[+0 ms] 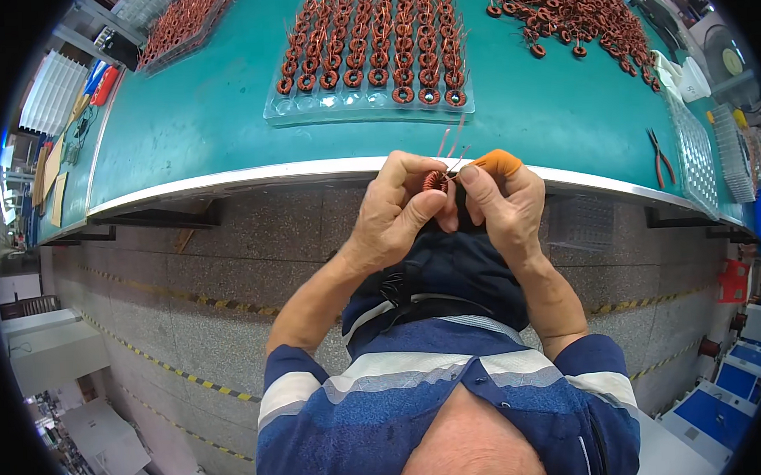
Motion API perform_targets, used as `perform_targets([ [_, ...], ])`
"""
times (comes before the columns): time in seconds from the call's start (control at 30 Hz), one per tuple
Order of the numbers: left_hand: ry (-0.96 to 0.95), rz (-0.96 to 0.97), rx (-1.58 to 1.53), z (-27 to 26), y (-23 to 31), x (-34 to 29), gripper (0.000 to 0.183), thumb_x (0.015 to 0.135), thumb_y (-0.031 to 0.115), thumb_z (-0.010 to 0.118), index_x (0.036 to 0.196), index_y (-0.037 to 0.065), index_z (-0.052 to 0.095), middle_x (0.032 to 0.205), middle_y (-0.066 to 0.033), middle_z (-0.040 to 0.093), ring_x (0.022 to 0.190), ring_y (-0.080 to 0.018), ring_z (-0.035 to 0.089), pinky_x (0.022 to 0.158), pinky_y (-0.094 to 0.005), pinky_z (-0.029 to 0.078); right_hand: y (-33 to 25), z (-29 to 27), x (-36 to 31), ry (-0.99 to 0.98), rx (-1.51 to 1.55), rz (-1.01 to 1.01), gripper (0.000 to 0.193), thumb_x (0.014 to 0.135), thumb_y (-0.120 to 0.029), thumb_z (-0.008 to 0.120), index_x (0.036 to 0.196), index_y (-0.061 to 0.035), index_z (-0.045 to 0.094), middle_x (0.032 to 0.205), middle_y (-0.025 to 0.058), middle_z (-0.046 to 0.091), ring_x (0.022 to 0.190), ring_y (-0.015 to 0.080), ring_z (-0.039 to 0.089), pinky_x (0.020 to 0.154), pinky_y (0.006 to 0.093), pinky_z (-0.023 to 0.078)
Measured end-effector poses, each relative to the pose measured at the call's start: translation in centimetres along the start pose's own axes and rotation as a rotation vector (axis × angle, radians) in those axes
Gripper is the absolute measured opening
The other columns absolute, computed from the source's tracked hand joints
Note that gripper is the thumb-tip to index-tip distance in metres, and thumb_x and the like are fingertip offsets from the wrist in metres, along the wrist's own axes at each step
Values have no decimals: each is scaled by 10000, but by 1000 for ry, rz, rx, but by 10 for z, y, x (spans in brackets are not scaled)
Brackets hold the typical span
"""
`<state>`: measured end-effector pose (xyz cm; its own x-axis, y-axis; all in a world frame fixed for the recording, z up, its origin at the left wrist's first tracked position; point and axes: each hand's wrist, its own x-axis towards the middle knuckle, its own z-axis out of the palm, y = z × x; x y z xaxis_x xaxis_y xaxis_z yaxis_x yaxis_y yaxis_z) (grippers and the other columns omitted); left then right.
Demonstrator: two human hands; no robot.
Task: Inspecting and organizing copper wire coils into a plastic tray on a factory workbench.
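Observation:
Just off the near edge of the green bench, my left hand [396,207] grips a copper-wound toroidal coil [434,182] between thumb and fingers. Long wire ends rise from the coil toward the bench. My right hand [508,200], with an orange cover [498,162] on one finger, pinches a wire lead of the same coil between thumb and forefinger. Beyond my hands lies a clear plastic tray [332,110] filled with rows of similar coils, their leads upright. Several pockets in its front row hold no coil.
A large heap of loose coils [570,13] lies at the far right of the green bench [197,118]. Red-handled pliers [660,162] rest near the right edge, beside an upright stack of clear trays [691,152]. Another filled tray [186,29] sits at the far left.

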<state>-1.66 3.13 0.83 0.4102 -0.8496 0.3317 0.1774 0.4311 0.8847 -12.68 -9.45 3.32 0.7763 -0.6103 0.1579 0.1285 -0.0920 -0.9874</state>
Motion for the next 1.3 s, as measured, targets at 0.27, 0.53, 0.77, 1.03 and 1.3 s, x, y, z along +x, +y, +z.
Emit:
perform_targets([
  [0.27,126,-111,-141,8,-7,3,375,1010,210,459,1291,-26,382,850,-87,567,724,-150,584,659,-274,510,7,-4,8,-117,114,52,244,922,-222,649,863,15,646,666,32,638,549,54,557,472,183,400],
  [0.53,268,-173,-150,13,-14,6,238,1000,188,486,1095,-23,540,710,-40,535,609,-122,548,568,-244,470,22,6,12,-49,343,51,236,874,-191,713,966,11,632,766,41,663,650,80,604,580,212,475],
  [0.77,340,-119,-185,18,-22,10,220,1000,198,489,1047,-10,544,653,-27,479,551,-123,501,515,-248,430,32,-3,15,14,201,50,237,867,-174,721,996,6,637,760,16,639,680,67,586,622,219,484],
  [1.03,346,-174,-166,18,-19,10,229,1001,197,487,1052,-20,540,645,-30,468,541,-124,495,503,-247,421,29,-6,13,161,-216,-328,313,803,-118,767,1063,-14,627,831,31,586,666,91,595,580,220,486],
  [1.3,336,-168,-149,22,-23,5,231,1002,195,482,1062,-20,545,659,-31,491,545,-121,507,504,-243,428,43,-8,11,58,-220,-355,326,797,-60,757,1096,-28,633,834,26,601,655,83,595,586,222,489],
])
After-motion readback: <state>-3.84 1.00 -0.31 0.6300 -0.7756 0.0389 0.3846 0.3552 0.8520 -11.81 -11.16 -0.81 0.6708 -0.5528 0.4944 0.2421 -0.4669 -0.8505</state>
